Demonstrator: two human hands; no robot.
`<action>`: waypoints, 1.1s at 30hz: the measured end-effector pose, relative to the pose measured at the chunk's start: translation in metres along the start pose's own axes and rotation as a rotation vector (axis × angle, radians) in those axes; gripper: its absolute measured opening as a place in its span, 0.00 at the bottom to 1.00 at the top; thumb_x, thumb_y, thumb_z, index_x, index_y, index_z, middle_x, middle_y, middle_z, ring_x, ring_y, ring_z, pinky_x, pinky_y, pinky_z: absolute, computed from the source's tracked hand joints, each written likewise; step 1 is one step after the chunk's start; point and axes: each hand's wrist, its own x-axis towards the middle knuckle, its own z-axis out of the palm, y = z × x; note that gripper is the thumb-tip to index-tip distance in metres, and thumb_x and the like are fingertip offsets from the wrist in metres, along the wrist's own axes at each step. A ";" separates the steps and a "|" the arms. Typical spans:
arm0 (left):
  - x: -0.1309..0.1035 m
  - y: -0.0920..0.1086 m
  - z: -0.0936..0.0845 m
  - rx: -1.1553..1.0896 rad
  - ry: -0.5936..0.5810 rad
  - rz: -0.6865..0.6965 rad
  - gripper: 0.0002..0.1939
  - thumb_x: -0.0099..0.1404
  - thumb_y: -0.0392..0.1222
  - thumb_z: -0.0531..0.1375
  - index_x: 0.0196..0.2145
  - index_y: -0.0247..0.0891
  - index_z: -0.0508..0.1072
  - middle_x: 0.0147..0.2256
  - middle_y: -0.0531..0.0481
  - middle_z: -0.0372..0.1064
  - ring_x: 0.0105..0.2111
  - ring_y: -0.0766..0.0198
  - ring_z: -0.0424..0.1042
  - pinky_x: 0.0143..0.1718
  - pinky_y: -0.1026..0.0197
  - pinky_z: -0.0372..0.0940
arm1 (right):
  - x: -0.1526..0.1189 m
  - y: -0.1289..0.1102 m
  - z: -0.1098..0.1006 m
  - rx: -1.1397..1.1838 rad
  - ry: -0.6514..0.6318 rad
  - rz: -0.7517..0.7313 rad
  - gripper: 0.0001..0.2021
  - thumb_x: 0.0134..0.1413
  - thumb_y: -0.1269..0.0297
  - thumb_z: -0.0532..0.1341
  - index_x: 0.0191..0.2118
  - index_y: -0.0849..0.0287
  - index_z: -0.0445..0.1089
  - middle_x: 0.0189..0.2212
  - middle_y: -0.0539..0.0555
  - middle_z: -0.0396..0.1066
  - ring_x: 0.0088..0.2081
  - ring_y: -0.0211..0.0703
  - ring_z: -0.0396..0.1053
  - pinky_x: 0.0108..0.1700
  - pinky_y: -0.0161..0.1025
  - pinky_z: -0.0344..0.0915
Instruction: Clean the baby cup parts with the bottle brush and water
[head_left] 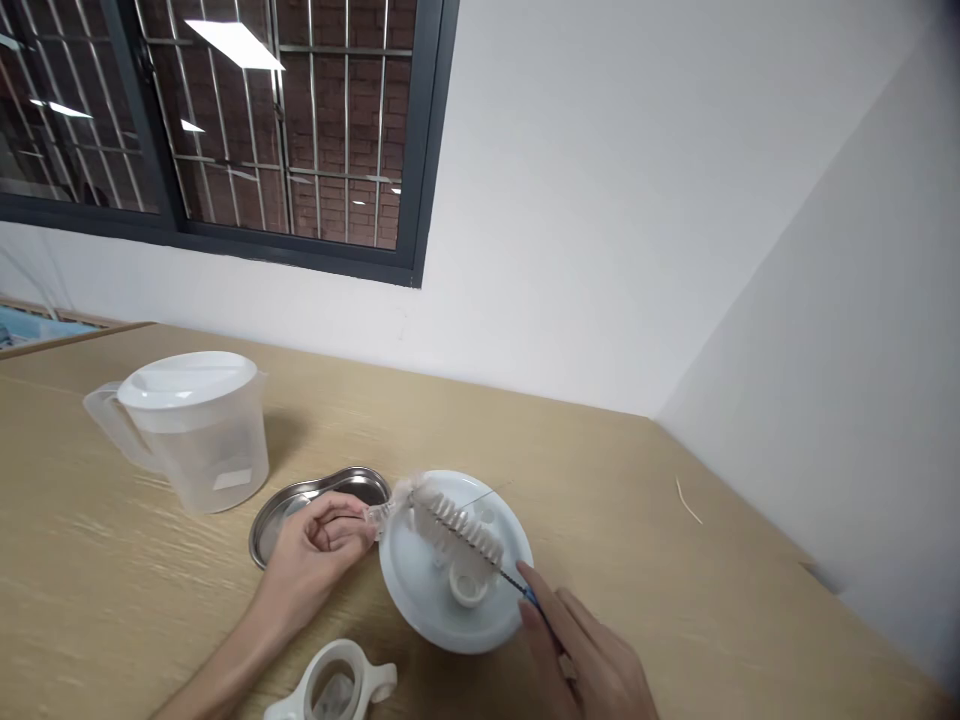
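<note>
My right hand (581,650) grips the blue handle of a bottle brush (459,525). Its white bristles reach up and left over a white bowl (409,600). Between the fingertips of my left hand (334,530) is a small clear plastic piece (379,515), at the bowl's left rim. The brush tip is beside or against this piece; I cannot tell which. Inside the bowl sits a small white ring-shaped part (469,588), with other pale parts partly hidden under the bristles. Behind my left hand lies a metal kidney dish (266,530), partly covered by the hand.
A lidded translucent pitcher (206,450) stands on the wooden table (637,560) at the left. Near the front edge is a white two-handled ring (360,665) with something clear in its opening. A thin pale strand (687,502) lies at the right. Walls and a barred window close off the back.
</note>
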 end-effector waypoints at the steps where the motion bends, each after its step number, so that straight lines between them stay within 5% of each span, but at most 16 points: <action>1: 0.000 -0.001 0.000 0.002 0.003 -0.007 0.19 0.47 0.39 0.75 0.35 0.35 0.73 0.29 0.50 0.80 0.30 0.70 0.78 0.35 0.74 0.69 | -0.002 0.000 0.001 -0.007 0.025 0.022 0.18 0.68 0.68 0.56 0.61 0.63 0.68 0.26 0.53 0.70 0.21 0.34 0.66 0.22 0.29 0.63; 9: -0.001 0.006 0.001 0.020 0.039 0.016 0.20 0.45 0.39 0.76 0.34 0.35 0.72 0.27 0.51 0.79 0.29 0.70 0.77 0.33 0.74 0.68 | -0.002 0.001 -0.004 0.007 -0.022 0.011 0.18 0.68 0.68 0.57 0.61 0.62 0.67 0.27 0.52 0.71 0.23 0.35 0.70 0.26 0.29 0.67; 15: -0.001 0.006 -0.002 -0.025 0.031 0.029 0.22 0.49 0.47 0.76 0.37 0.35 0.75 0.36 0.46 0.82 0.34 0.67 0.80 0.38 0.71 0.73 | 0.005 0.006 -0.014 0.046 -0.004 0.172 0.15 0.69 0.66 0.56 0.57 0.60 0.69 0.34 0.55 0.76 0.30 0.36 0.76 0.31 0.27 0.71; 19: -0.002 0.006 -0.002 -0.003 0.011 0.020 0.22 0.49 0.47 0.76 0.37 0.34 0.76 0.32 0.44 0.82 0.33 0.66 0.80 0.37 0.70 0.73 | 0.005 -0.001 -0.010 0.088 -0.057 0.063 0.17 0.69 0.67 0.55 0.60 0.60 0.66 0.28 0.49 0.73 0.23 0.32 0.71 0.27 0.26 0.68; 26: -0.003 0.011 0.003 -0.004 0.021 -0.006 0.26 0.45 0.49 0.77 0.37 0.34 0.75 0.39 0.41 0.82 0.35 0.63 0.81 0.39 0.70 0.74 | 0.004 0.002 -0.009 0.029 -0.036 0.137 0.14 0.70 0.65 0.55 0.57 0.60 0.68 0.30 0.52 0.75 0.26 0.35 0.73 0.27 0.28 0.70; 33: 0.000 -0.010 -0.008 0.377 0.051 0.332 0.14 0.58 0.44 0.69 0.41 0.39 0.76 0.42 0.45 0.80 0.41 0.60 0.80 0.48 0.60 0.76 | 0.007 0.001 -0.010 0.026 -0.072 0.076 0.15 0.69 0.66 0.55 0.56 0.62 0.71 0.29 0.54 0.75 0.24 0.36 0.73 0.27 0.28 0.71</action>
